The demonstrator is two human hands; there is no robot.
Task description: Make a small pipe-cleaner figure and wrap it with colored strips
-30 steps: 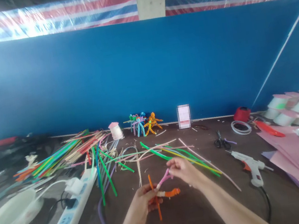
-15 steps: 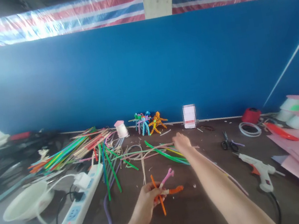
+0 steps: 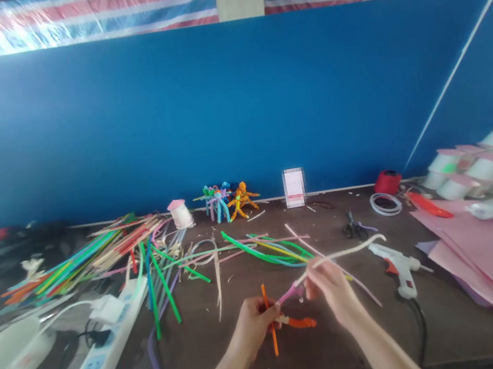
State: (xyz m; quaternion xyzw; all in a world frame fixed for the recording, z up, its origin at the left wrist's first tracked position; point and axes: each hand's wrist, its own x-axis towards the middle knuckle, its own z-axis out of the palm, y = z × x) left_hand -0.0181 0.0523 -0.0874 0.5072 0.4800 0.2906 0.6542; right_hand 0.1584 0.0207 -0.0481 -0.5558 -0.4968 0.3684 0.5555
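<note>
**Cream pipe cleaner [image 3: 347,252] at pink arm [image 3: 290,293] of orange pipe-cleaner figure [image 3: 298,322]**

Pinched firmly in the right hand [image 3: 333,293], close to the pink arm: the pipe cleaner, its long axis slanted up toward the right, free tip pointed over the glue gun [image 3: 397,266]. Clenched in the left hand [image 3: 254,328]: the figure, held above the dark surface [image 3: 459,325], just beside the right hand but nearer to the left one, with orange stem [image 3: 274,340] almost upright.
</note>
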